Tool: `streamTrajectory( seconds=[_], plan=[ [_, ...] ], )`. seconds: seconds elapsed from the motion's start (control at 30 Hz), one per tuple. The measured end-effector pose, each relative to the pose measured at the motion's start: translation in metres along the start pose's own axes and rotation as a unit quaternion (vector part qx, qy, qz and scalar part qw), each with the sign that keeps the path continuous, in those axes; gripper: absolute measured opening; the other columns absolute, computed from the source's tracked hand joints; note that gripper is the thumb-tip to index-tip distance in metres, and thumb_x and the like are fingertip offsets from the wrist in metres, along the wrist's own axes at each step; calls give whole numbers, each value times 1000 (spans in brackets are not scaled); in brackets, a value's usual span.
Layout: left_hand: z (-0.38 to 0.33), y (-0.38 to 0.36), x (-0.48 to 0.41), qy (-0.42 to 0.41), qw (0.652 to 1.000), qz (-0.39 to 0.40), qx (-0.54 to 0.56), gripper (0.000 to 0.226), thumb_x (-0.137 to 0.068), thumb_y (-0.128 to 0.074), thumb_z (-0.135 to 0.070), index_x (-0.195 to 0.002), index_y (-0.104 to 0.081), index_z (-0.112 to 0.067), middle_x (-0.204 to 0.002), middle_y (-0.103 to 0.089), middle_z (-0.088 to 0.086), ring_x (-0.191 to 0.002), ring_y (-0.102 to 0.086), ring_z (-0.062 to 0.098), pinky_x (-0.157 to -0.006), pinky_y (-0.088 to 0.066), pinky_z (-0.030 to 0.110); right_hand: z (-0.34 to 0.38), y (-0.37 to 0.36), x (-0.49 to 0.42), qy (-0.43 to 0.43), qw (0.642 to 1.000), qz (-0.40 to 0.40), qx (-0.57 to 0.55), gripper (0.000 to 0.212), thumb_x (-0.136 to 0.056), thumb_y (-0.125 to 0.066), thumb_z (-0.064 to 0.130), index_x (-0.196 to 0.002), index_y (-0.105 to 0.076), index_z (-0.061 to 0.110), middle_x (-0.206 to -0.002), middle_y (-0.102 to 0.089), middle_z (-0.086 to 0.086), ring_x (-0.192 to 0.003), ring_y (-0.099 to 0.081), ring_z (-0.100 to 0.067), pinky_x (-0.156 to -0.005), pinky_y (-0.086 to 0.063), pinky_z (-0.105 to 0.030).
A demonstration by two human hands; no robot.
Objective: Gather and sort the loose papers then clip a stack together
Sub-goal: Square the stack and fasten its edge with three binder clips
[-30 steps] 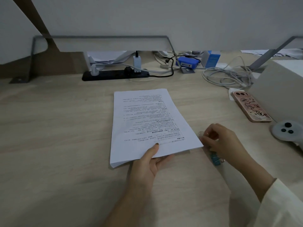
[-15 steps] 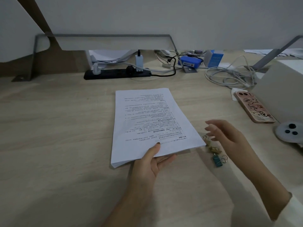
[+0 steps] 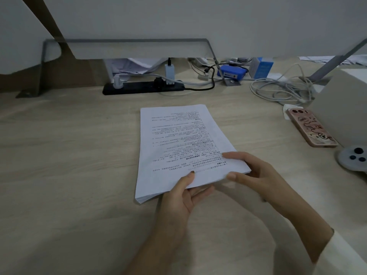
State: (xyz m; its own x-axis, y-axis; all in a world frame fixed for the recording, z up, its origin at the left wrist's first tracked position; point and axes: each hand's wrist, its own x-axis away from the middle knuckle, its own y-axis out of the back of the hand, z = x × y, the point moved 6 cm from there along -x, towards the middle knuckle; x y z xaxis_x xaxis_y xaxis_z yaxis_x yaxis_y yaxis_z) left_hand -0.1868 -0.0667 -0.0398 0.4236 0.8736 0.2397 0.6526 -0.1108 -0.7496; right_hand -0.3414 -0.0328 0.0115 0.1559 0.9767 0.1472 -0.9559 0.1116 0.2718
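My left hand (image 3: 181, 197) pinches the near edge of the paper stack (image 3: 178, 135) (thumb on top, fingers under); my right hand (image 3: 256, 175) grips its near right corner. The stack lies on the desk (image 3: 69, 155), phone (image 3: 309, 128) at two o'clock, power strip (image 3: 143, 89) at twelve.
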Motion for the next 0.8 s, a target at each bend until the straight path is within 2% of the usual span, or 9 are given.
streamTrajectory(
  seconds=[0.1, 0.17, 0.23, 0.47, 0.53, 0.8],
  plan=[
    [1, 1, 0, 6, 1000, -6, 5, 45, -86, -53, -4, -128, -52, -20, -122, -66, 7, -104, -66, 28, -72, -57, 37, 1, 1, 0, -3, 1000, -6, -11, 34, -75, -70, 15, -108, -66, 21, -106, -69, 6, -77, -65, 0, -60, -46, -6],
    [1, 1, -1, 4, 1000, -5, 4, 45, -86, -51, -4, -128, -52, -19, -122, -65, 8, -105, -66, 29, -74, -57, 38, 0, 1, 0, -7, 1000, -13, -20, 31, -78, -68, 7, -107, -66, 17, -97, -69, 2, -61, -62, 5, -49, -41, -3],
    [1, 0, -1, 1, 1000, -5, 6, 44, -87, -50, -2, -128, -51, -19, -122, -65, 7, -107, -65, 29, -75, -57, 38, 0, 2, 0, -12, 999, -17, -31, 30, -78, -67, 4, -106, -67, 14, -92, -69, 1, -53, -60, 7, -43, -37, -2],
    [4, -7, -2, -3, 1000, -14, 14, 42, -89, -51, -2, -125, -53, -21, -122, -66, 4, -108, -65, 24, -86, -56, 41, -7, 3, -2, -21, 998, -14, -54, 29, -74, -71, 8, -101, -71, 20, -95, -74, 4, -74, -67, -3, -59, -50, -10],
    [5, -9, -5, 0, 999, -25, 26, 42, -88, -52, 0, -125, -54, -20, -119, -68, 4, -106, -66, 23, -84, -56, 39, -8, 0, -3, -23, 998, -9, -61, 30, -73, -71, 8, -101, -71, 19, -97, -74, 4, -79, -68, -5, -66, -52, -13],
    [4, -9, -5, 2, 999, -31, 27, 37, -88, -52, 2, -117, -58, -19, -116, -69, 6, -103, -67, 23, -79, -58, 37, -8, -2, -3, -11, 997, -15, -79, 27, -74, -69, 6, -99, -70, 17, -86, -75, 9, -73, -68, -3, -63, -51, -11]
  ],
)
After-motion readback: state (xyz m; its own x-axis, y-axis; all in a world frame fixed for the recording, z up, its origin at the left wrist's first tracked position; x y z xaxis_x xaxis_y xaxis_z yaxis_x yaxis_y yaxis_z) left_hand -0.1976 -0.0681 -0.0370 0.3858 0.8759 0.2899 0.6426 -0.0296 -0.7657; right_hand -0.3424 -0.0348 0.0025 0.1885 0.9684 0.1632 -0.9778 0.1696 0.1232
